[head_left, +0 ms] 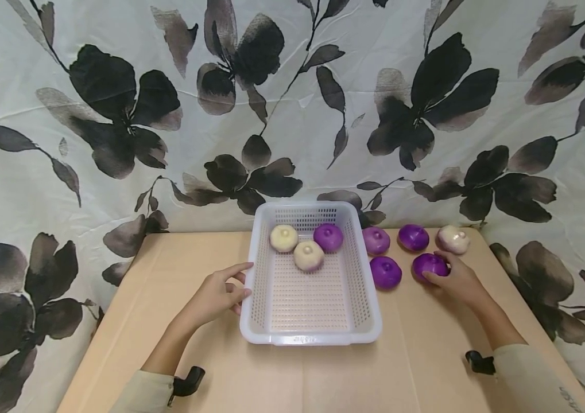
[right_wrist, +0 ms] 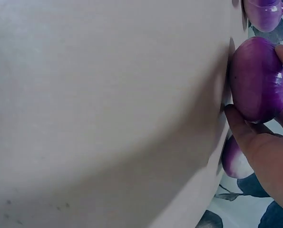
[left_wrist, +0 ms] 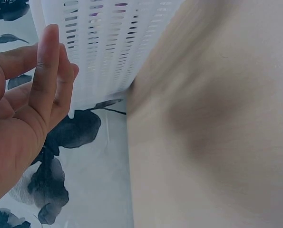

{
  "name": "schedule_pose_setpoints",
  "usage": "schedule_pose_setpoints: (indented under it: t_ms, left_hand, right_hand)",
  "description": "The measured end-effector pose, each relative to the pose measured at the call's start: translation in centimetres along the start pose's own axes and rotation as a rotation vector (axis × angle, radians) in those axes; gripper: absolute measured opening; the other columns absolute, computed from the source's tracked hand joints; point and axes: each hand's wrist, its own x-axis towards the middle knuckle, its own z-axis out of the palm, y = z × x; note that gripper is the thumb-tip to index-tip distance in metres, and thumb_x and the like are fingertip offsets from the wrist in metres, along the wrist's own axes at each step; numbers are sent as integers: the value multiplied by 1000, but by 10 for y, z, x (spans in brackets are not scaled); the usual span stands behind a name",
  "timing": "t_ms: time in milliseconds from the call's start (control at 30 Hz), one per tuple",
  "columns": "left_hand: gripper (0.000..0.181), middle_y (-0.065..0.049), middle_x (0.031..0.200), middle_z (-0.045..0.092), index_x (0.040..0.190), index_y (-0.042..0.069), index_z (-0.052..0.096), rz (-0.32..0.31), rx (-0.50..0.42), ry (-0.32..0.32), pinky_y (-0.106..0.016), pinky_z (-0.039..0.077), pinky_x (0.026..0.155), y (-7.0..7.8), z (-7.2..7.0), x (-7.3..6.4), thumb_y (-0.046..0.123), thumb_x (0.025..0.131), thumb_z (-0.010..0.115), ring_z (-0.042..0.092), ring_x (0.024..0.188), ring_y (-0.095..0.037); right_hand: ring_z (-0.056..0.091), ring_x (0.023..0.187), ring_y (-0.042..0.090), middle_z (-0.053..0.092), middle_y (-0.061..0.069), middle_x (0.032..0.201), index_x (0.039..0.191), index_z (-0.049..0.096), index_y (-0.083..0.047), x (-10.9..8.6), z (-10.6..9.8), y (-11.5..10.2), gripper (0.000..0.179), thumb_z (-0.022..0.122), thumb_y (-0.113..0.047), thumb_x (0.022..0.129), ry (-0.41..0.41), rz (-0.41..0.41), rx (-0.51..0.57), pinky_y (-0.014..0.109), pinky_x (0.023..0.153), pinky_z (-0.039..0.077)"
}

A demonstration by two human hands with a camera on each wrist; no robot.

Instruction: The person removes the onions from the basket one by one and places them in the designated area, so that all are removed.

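A white plastic basket (head_left: 310,338) with slotted walls stands in the middle of the table. Inside it lie two pale round bulbs (head_left: 284,238) and a purple onion (head_left: 328,237). My left hand (head_left: 220,293) rests its fingertips against the basket's left side; the left wrist view shows these fingers (left_wrist: 47,71) beside the slotted wall. To the basket's right, my right hand (head_left: 457,280) grips another purple onion (head_left: 429,265), thumb on one side and fingers on the other. The right wrist view has this onion (right_wrist: 256,80) between thumb and fingers, close to the tabletop.
Around the gripped onion sit more purple onions (head_left: 386,272), one of them (head_left: 413,237) just behind it, and a whitish-purple bulb (head_left: 453,240) at the back right. A floral cloth (head_left: 323,172) hangs behind the wooden table (head_left: 292,378). Each wrist wears a black camera mount (head_left: 189,381).
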Motion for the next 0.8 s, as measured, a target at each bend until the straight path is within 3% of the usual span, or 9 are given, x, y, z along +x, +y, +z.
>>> schedule_pose_setpoints:
  t_ms: [267, 800]
  left_hand:
    - [62, -22, 121, 56, 152, 4, 48, -3, 1, 0, -36, 66, 57, 1, 0, 0, -3, 93, 67, 69, 73, -20]
    - [63, -22, 121, 56, 151, 5, 49, -14, 6, 3, -40, 67, 59, 1, 1, 1, -4, 92, 68, 70, 75, -20]
  right_hand:
    - [42, 133, 62, 38, 44, 148, 153, 30, 13, 0, 4, 2, 85, 70, -38, 98, 15, -48, -17, 73, 111, 40]
    - [42, 134, 62, 37, 44, 148, 155, 28, 9, -1, 6, 5, 85, 68, -42, 99, 5, -24, 17, 73, 111, 40]
